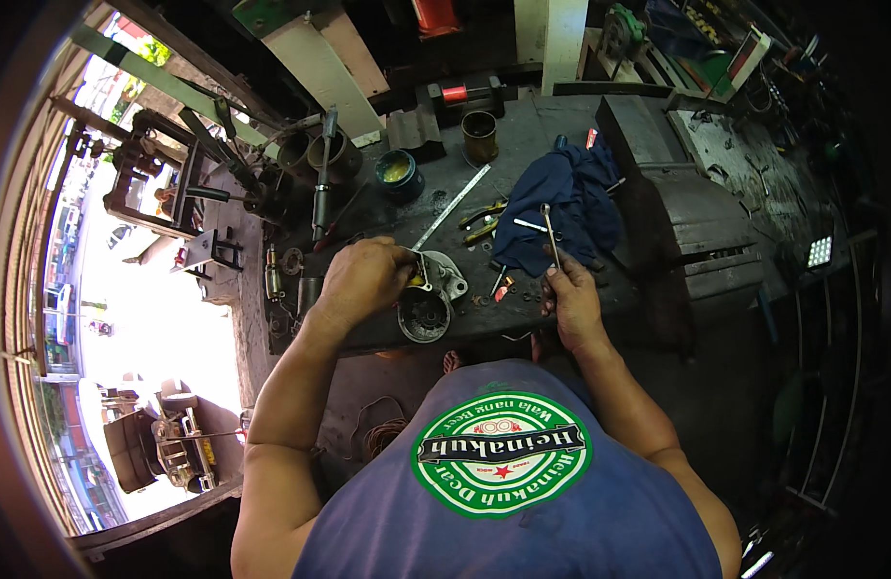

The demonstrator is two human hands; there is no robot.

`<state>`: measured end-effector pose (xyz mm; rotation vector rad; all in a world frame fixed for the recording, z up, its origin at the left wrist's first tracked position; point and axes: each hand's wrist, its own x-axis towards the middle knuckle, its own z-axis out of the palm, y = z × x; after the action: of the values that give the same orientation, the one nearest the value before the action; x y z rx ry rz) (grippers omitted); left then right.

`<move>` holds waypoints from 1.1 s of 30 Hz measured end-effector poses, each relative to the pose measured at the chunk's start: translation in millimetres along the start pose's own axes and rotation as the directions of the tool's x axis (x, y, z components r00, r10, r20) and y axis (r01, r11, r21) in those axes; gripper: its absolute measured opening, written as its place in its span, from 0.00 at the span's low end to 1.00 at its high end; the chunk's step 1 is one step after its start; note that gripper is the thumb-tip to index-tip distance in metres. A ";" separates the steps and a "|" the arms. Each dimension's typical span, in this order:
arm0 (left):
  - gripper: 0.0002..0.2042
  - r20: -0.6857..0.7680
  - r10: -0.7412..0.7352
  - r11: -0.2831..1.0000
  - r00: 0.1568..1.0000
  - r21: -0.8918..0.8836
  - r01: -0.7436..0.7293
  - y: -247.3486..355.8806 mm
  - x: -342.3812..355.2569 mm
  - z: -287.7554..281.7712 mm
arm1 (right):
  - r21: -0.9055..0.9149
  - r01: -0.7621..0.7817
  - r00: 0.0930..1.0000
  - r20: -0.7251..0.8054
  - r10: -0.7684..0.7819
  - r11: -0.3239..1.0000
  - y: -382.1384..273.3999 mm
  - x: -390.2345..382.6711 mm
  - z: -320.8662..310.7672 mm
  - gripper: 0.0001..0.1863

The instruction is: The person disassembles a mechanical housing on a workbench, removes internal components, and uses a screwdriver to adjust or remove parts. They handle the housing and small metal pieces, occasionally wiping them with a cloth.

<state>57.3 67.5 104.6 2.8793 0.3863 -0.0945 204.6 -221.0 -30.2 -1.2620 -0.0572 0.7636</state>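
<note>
Head view shows us both bare hands over a dark worktop [431, 198]. Our left hand [364, 278] is at the left side of a grey metal housing [449, 274], which sits near the front edge, its round open cup [424, 318] facing up toward us. The left grip has its fingers curled down by the cup's rim, next to a small yellowish patch; the back of the hand hides the fingertips, so we cannot tell whether they clasp anything.

Our right hand [574, 299] stands to the right of the housing, well apart from it. Its grip is closed on the lower end of a slim metal wrench [552, 236], whose ringed head points away from us, across a crumpled blue cloth [576, 183].

Between the hands and farther back, we see yellow-handled pliers [481, 232] just beside the cloth, and a pale ruler [455, 205] slanting away from the housing. Behind them stand a teal tub [399, 179] with yellowish contents and a brown open can [480, 140]. A small red-and-white scrap [504, 289] lies between the housing and our right hand.
</note>
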 end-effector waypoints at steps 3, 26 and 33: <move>0.10 0.041 -0.006 0.999 0.999 -0.042 0.008 2.7 -2.0 -3.9 | -0.015 -0.001 1.000 -0.022 0.000 1.000 3.4 1.8 -8.5 0.25; 0.08 -0.439 -0.297 0.863 0.848 -0.503 0.042 8.3 -26.2 11.1 | -0.059 -0.025 0.999 -0.041 0.023 0.998 16.4 11.2 -8.8 0.18; 0.07 0.024 -0.157 0.534 0.987 -0.839 0.105 75.1 -71.7 76.2 | -0.350 -0.087 0.996 -0.018 0.086 0.933 35.9 40.6 -35.7 0.09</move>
<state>5.9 -39.3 54.1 1.8723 0.4890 0.1238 233.6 -225.1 -88.1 -1.6139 -0.1423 0.8531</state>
